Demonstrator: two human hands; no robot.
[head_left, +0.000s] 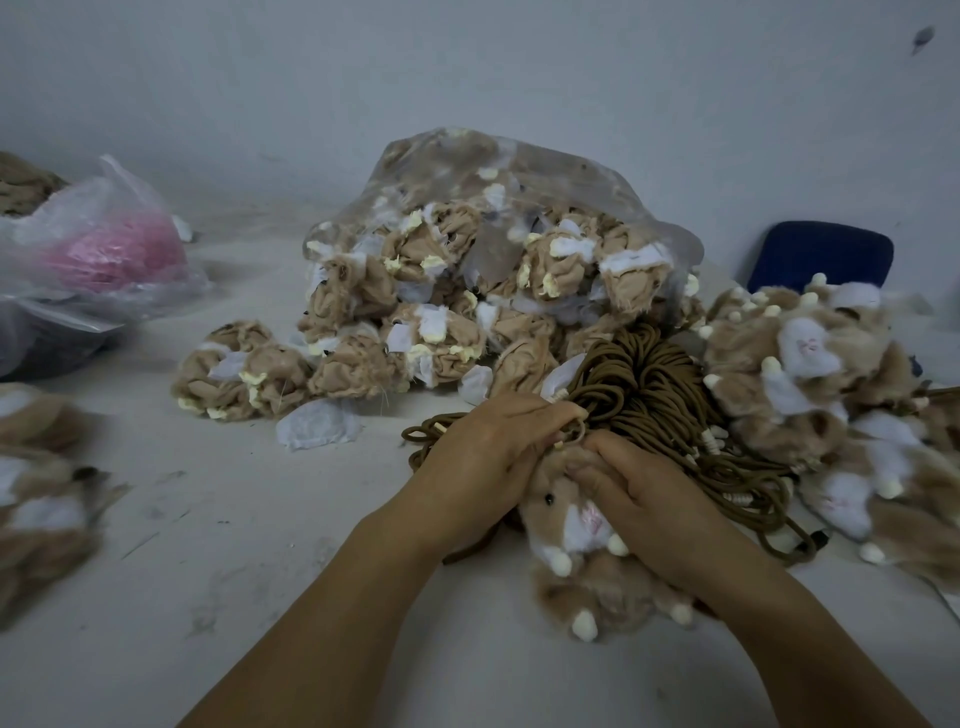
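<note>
The plush toy (576, 525) lies on the table (260, 571) just in front of the cord bundle (639, 374), face up, head toward the bundle. L hand (493, 452): fingers curled in, pinching a cord loop (574, 431) right at the toy's head. R hand (644, 499): fingers clamped round the head, thumb on the fur. Prob. the loop is being fixed to the toy's top, but that's a judgement only, since the join itself is hidden btw the fingers.

Risks:
- The loop seems to run into the bundle's tangle, so a hard pull could drag neighbouring strands along or knot them.
- A loose pinch could let the cord slip out of the fur, meaning a redo.
- The finished-toy pile (810, 374) touches the bundle's right side, so a tug may tip some onto the work.

The clear bag (493, 234) of unturned skins sits behind the bundle, spilling to its left. The pink-filled bag (104, 249) is far left of it, well apart, no concern.
</note>
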